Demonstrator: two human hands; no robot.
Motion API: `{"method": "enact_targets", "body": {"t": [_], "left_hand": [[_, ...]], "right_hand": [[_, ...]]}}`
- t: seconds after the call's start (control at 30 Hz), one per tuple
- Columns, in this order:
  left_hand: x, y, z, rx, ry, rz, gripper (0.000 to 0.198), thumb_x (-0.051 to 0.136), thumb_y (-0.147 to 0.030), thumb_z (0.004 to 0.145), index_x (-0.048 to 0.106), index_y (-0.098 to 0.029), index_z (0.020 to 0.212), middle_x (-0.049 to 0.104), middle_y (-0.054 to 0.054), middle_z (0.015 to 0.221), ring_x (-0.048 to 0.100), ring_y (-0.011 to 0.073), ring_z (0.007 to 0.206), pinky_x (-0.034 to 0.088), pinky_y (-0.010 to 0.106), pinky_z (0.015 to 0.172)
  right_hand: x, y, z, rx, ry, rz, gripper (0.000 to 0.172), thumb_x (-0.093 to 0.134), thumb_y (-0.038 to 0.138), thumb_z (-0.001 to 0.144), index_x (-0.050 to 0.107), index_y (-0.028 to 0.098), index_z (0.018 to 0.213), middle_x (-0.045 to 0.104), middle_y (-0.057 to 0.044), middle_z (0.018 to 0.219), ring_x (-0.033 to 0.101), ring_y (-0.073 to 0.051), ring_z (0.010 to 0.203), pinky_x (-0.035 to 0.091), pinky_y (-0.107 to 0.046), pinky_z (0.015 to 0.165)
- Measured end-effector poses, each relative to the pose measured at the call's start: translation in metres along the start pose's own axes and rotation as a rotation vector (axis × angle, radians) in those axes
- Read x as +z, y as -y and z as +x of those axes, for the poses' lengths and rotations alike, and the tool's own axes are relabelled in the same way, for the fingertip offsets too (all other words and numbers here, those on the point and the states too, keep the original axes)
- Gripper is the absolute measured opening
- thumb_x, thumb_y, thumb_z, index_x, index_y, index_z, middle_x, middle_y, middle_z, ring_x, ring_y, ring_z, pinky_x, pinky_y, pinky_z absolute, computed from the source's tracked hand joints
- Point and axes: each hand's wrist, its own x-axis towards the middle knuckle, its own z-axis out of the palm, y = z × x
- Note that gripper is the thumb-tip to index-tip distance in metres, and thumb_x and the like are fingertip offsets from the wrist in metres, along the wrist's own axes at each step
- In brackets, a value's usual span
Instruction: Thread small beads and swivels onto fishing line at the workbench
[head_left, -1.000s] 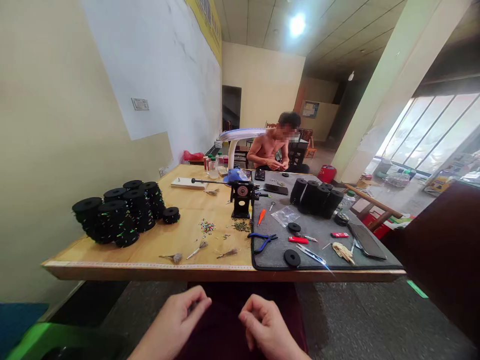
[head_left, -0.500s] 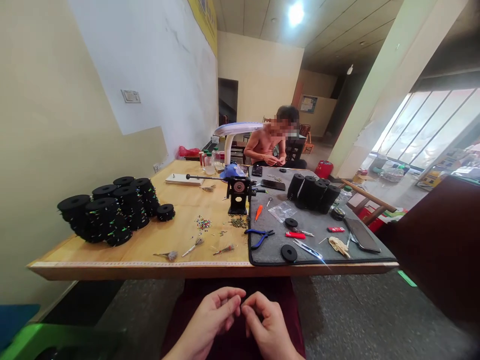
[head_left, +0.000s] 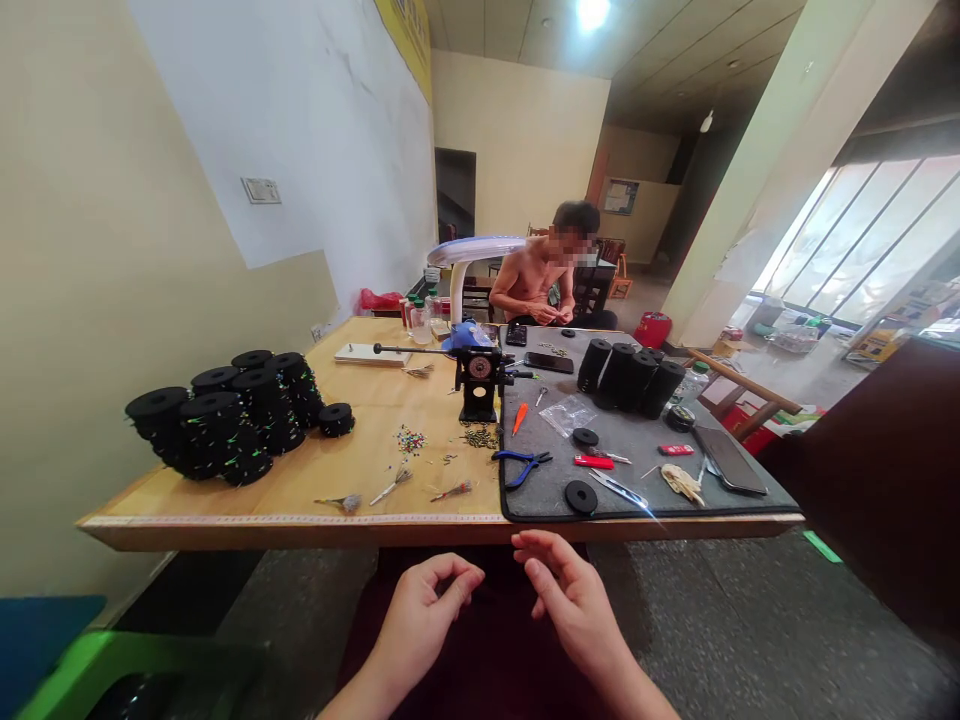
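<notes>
My left hand (head_left: 427,610) is in front of the table edge, over my dark lap. Its thumb and forefinger are pinched together; whatever they hold is too fine to make out. Opposite it, my right hand (head_left: 574,590) is raised higher, with thumb and fingers curved and apart, and nothing visible between them. Closest to the hands on the table are a black foam spool (head_left: 580,497), tweezers (head_left: 619,490), blue-handled pliers (head_left: 523,467) and small bundles of thin bristle-like pieces (head_left: 452,490). Behind them stands a black hand-cranked winder (head_left: 478,385) beside colourful beads (head_left: 410,440).
Stacked black spools stand at the left (head_left: 214,430) and on the grey mat (head_left: 551,410) at the right (head_left: 626,375). A white lamp (head_left: 459,290), bottles (head_left: 420,320) and phones (head_left: 731,460) are around. Another person (head_left: 536,280) sits beyond the table, hands together.
My hands, close together before, have moved apart. My right hand has gone up and right, its fingers opening; the left has shifted slightly up. The camera view has shifted slightly.
</notes>
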Motion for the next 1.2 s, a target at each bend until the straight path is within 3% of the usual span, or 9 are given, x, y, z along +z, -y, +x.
{"method": "enact_targets", "body": {"t": [0.17, 0.33, 0.47, 0.63, 0.77, 0.9, 1.0, 1.1, 1.2], "left_hand": [[0.001, -0.005, -0.002, 0.185, 0.003, 0.13, 0.029, 0.055, -0.04, 0.083, 0.068, -0.018, 0.071, 0.068, 0.004, 0.071, 0.06, 0.0178, 0.069, 0.043, 0.024, 0.066], [-0.003, 0.001, -0.005, 0.303, -0.01, 0.261, 0.028, 0.05, -0.034, 0.087, 0.069, -0.02, 0.071, 0.066, 0.003, 0.068, 0.06, 0.0159, 0.065, 0.042, 0.023, 0.061], [-0.007, 0.007, -0.004, 0.292, -0.043, 0.277, 0.024, 0.05, -0.031, 0.087, 0.069, -0.021, 0.076, 0.068, 0.004, 0.073, 0.061, 0.0169, 0.068, 0.043, 0.023, 0.064], [-0.01, 0.004, -0.001, 0.223, -0.016, 0.29, 0.027, 0.053, -0.033, 0.085, 0.067, -0.02, 0.065, 0.067, 0.003, 0.067, 0.06, 0.0179, 0.064, 0.041, 0.024, 0.06], [-0.016, -0.001, 0.008, 0.227, -0.02, 0.307, 0.026, 0.055, -0.033, 0.083, 0.067, -0.02, 0.064, 0.068, 0.004, 0.066, 0.061, 0.0191, 0.064, 0.04, 0.025, 0.06], [-0.03, -0.006, 0.031, 0.287, -0.143, 0.366, 0.026, 0.052, -0.035, 0.084, 0.066, -0.021, 0.068, 0.068, 0.004, 0.068, 0.061, 0.0204, 0.066, 0.041, 0.027, 0.063], [-0.036, -0.006, 0.054, 0.327, -0.191, 0.516, 0.019, 0.051, -0.03, 0.085, 0.067, -0.021, 0.088, 0.07, 0.007, 0.086, 0.062, 0.0236, 0.082, 0.043, 0.031, 0.074], [-0.033, 0.002, 0.075, 0.32, -0.204, 0.715, 0.023, 0.052, -0.018, 0.081, 0.064, -0.019, 0.1, 0.067, 0.009, 0.097, 0.057, 0.0274, 0.096, 0.041, 0.037, 0.084], [-0.024, 0.013, 0.091, 0.272, -0.192, 0.768, 0.032, 0.052, -0.008, 0.076, 0.061, -0.017, 0.106, 0.065, 0.012, 0.103, 0.053, 0.0287, 0.104, 0.038, 0.04, 0.09]], "right_hand": [[0.013, 0.02, 0.014, 0.073, 0.115, 0.23, 0.041, 0.063, 0.046, 0.078, 0.055, 0.02, 0.11, 0.062, -0.011, 0.112, 0.062, -0.024, 0.094, 0.048, -0.019, 0.045], [0.036, 0.009, 0.016, 0.086, 0.257, 0.121, 0.03, 0.063, 0.042, 0.079, 0.061, 0.017, 0.096, 0.064, -0.003, 0.082, 0.059, -0.014, 0.069, 0.048, -0.022, 0.056], [0.042, -0.004, 0.014, 0.029, 0.234, -0.084, 0.02, 0.057, 0.034, 0.084, 0.063, 0.016, 0.091, 0.061, 0.001, 0.065, 0.054, -0.011, 0.056, 0.041, -0.02, 0.051], [0.04, -0.017, 0.015, -0.068, 0.174, -0.338, 0.009, 0.056, 0.025, 0.082, 0.063, 0.02, 0.084, 0.059, 0.003, 0.053, 0.051, -0.011, 0.048, 0.033, -0.02, 0.049], [0.035, -0.026, 0.017, -0.143, 0.11, -0.435, 0.012, 0.057, 0.024, 0.078, 0.059, 0.02, 0.066, 0.056, 0.003, 0.052, 0.047, -0.011, 0.049, 0.026, -0.022, 0.047], [0.033, -0.035, 0.021, -0.004, 0.053, -0.213, 0.022, 0.055, 0.034, 0.079, 0.049, 0.02, 0.064, 0.045, 0.008, 0.041, 0.037, -0.008, 0.038, 0.024, -0.02, 0.042], [0.033, -0.041, 0.026, 0.132, 0.012, 0.018, 0.031, 0.055, 0.048, 0.077, 0.042, 0.021, 0.067, 0.038, 0.012, 0.034, 0.027, -0.005, 0.03, 0.019, -0.017, 0.036], [0.032, -0.045, 0.028, 0.2, -0.02, 0.147, 0.039, 0.059, 0.056, 0.072, 0.042, 0.021, 0.068, 0.036, 0.014, 0.03, 0.021, -0.004, 0.028, 0.013, -0.016, 0.033], [0.032, -0.045, 0.027, 0.234, -0.04, 0.219, 0.042, 0.062, 0.058, 0.069, 0.043, 0.02, 0.069, 0.036, 0.014, 0.029, 0.019, -0.003, 0.026, 0.011, -0.015, 0.031]]}}
